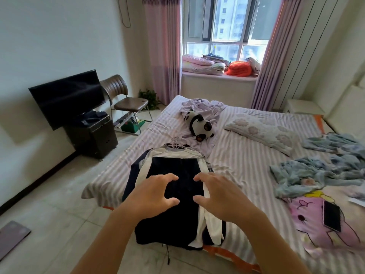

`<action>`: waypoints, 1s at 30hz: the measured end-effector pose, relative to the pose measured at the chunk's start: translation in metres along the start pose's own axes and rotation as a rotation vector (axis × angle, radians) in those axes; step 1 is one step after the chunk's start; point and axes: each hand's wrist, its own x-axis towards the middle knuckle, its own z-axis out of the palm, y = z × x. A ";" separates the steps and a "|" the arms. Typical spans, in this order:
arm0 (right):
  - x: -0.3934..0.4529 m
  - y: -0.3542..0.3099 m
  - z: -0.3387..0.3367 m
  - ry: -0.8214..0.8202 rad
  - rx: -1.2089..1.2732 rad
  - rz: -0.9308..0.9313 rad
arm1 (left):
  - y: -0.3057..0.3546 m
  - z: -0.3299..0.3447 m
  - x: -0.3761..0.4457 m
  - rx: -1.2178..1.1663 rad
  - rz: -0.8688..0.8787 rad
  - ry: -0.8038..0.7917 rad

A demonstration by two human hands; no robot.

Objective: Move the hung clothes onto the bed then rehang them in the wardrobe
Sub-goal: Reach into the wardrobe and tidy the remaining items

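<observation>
A stack of navy and white clothes [173,224] lies on the near left corner of the striped bed [246,161], still on white hangers [177,144] whose hooks point toward the far side. My left hand [156,192] and my right hand [219,194] hover side by side just above the dark top garment. The fingers of both are spread and loosely curved, and neither holds anything. The wardrobe is out of view.
A panda plush [200,125], a flowered pillow [262,131], crumpled blue bedding [320,165] and a phone [332,215] lie on the bed. A TV [67,101] on a dark cabinet and a brown chair [126,101] stand at the left. Folded quilts [203,65] sit on the windowsill.
</observation>
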 end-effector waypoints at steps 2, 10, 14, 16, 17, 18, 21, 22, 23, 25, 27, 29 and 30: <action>0.033 0.012 -0.007 -0.011 -0.001 -0.005 | -0.006 -0.003 0.033 -0.001 -0.017 -0.014; 0.152 0.050 -0.020 -0.036 -0.026 -0.037 | -0.045 -0.021 0.139 -0.036 -0.101 -0.001; 0.205 0.063 -0.019 -0.019 -0.041 0.014 | -0.069 -0.027 0.188 -0.067 -0.113 0.012; 0.232 0.069 -0.016 -0.012 -0.020 0.036 | -0.083 -0.030 0.213 -0.079 -0.113 0.012; 0.246 0.072 -0.014 -0.012 -0.007 0.050 | -0.092 -0.032 0.227 -0.071 -0.106 0.000; 0.260 0.074 -0.012 -0.015 0.003 0.065 | -0.101 -0.034 0.241 -0.059 -0.100 -0.017; 0.302 0.078 -0.004 -0.026 0.008 0.130 | -0.130 -0.042 0.286 -0.036 -0.076 -0.038; 0.317 0.079 0.000 -0.023 0.007 0.159 | -0.140 -0.046 0.300 -0.038 -0.069 -0.038; 0.331 0.081 0.002 -0.018 0.003 0.191 | -0.150 -0.049 0.314 -0.037 -0.063 -0.039; 0.358 0.085 0.009 -0.002 -0.003 0.257 | -0.170 -0.054 0.340 -0.033 -0.066 -0.051; 0.384 0.092 0.016 0.017 0.001 0.309 | -0.191 -0.056 0.368 -0.017 -0.068 -0.064; 0.409 0.102 0.023 0.021 0.012 0.341 | -0.210 -0.053 0.394 -0.002 -0.069 -0.081; 0.420 0.108 0.027 0.014 0.027 0.350 | -0.218 -0.050 0.407 -0.005 -0.069 -0.090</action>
